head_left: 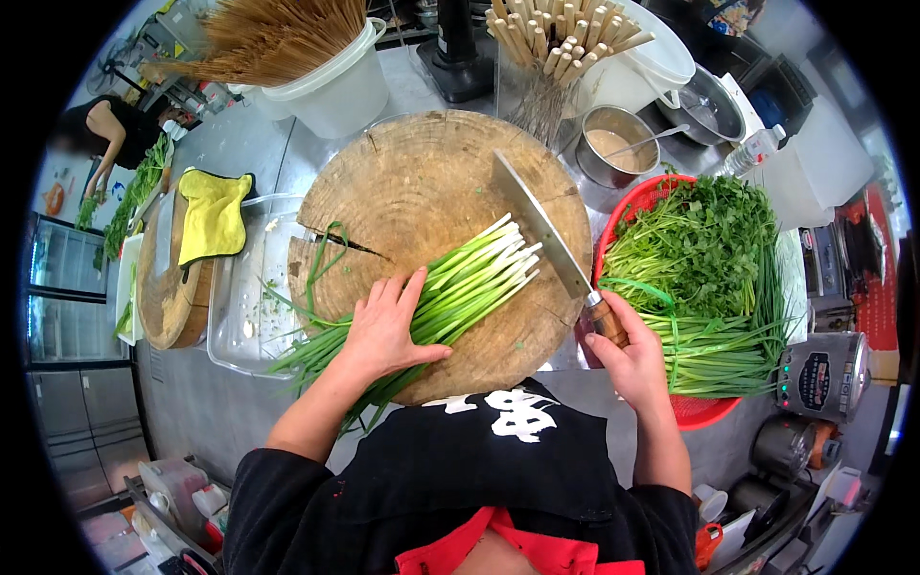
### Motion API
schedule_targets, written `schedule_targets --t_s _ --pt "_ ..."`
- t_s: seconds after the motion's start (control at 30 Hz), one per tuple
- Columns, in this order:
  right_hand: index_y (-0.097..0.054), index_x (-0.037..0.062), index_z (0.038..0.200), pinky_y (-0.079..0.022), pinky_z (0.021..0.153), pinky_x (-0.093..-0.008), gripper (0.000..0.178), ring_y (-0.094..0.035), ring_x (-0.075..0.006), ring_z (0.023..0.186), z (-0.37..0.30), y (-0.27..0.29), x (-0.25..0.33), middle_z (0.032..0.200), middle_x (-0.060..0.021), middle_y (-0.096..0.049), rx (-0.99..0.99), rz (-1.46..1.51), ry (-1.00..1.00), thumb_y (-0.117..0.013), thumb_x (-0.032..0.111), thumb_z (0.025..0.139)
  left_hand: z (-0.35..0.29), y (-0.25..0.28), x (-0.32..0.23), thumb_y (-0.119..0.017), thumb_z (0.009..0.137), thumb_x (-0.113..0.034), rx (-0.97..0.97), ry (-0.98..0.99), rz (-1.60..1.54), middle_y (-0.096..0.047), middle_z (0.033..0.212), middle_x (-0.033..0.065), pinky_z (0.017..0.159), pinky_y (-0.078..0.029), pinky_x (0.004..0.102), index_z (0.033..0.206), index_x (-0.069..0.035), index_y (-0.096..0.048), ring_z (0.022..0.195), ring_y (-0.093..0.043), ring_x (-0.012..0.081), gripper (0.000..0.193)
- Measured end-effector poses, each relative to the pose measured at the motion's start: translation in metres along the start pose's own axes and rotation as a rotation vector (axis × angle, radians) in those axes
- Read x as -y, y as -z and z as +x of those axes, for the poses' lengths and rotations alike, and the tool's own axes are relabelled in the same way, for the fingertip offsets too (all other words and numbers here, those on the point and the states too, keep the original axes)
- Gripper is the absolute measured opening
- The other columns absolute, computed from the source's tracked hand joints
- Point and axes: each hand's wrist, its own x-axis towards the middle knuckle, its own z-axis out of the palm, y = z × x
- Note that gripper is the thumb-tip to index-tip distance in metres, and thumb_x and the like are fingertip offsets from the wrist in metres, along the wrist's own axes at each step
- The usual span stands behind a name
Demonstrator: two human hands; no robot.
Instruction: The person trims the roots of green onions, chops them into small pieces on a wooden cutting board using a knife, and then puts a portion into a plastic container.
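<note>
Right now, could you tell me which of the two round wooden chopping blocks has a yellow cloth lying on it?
The smaller wooden block at the far left; the yellow cloth drapes over it. The big central block carries spring onions instead.

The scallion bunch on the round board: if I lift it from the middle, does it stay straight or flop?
Likely floppy. The scallion bunch has long thin green tops that already trail limp off the chopping board. It looks loose, untied, pinned only by the left hand, so stalks would probably slide apart. The white ends by the cleaver look stiffer.
</note>
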Motion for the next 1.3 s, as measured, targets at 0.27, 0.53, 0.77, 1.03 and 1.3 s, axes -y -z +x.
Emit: schedule_targets --t_s 0.27,0.53,0.77,1.03,1.3 --pt "-0.053 0.0025 0.127 -0.05 0.08 -0.0319 0.055 -0.064 -0.0242 0.092 -0.004 -0.002 -0.003 0.105 -0.0165 -0.065 -0.019 -0.073 0.091 -0.07 0.004 0.075 -0.007 -0.006 0.0 -0.081 0.057 -0.051 -0.09 -0.016 0.01 -0.038 0.138 0.0163 0.097 -0.036 0.0532 0.143 -0.01 -0.033 0.123 -0.041 0.0347 0.107" --pt "-0.055 0.0058 0.125 -0.051 0.072 -0.0347 0.055 -0.064 -0.0297 0.08 -0.011 -0.004 0.005 0.095 -0.0157 -0.064 -0.065 -0.399 0.381 -0.071 0.005 0.073 -0.002 0.003 -0.01 -0.08 0.058 -0.052 -0.139 -0.088 0.13 -0.039 0.136 0.0169 0.103 -0.028 0.0581 0.141 -0.009 -0.035 0.123 -0.04 0.0353 0.105" --pt "-0.054 0.0081 0.126 -0.05 0.064 -0.0377 0.054 -0.062 -0.0317 0.074 -0.019 -0.017 0.012 0.087 -0.0131 -0.061 -0.045 -0.6 0.45 -0.07 0.007 0.074 0.001 -0.004 -0.011 -0.081 0.056 -0.051 -0.119 -0.065 0.132 -0.04 0.134 0.0162 0.102 -0.029 0.0593 0.141 -0.009 -0.035 0.123 -0.04 0.0344 0.105" --pt "-0.055 0.0093 0.126 -0.051 0.067 -0.0384 0.054 -0.063 -0.0335 0.076 -0.022 -0.023 0.005 0.091 -0.0146 -0.061 -0.05 -0.517 0.412 -0.07 0.008 0.074 -0.002 -0.004 -0.014 -0.079 0.061 -0.039 -0.129 -0.022 0.137 -0.045 0.128 0.0158 0.09 -0.04 0.0513 0.138 -0.008 -0.037 0.112 -0.047 0.0322 0.094" --pt "-0.053 -0.0005 0.127 -0.049 0.079 -0.0275 0.053 -0.059 -0.0125 0.088 -0.006 -0.008 -0.008 0.104 -0.0099 -0.065 0.012 0.058 0.123 -0.068 0.0 0.077 0.017 -0.013 -0.005 -0.074 0.065 -0.028 -0.075 -0.032 0.05 -0.051 0.114 0.0156 0.081 -0.047 0.0464 0.137 -0.005 -0.036 0.103 -0.052 0.0338 0.085"
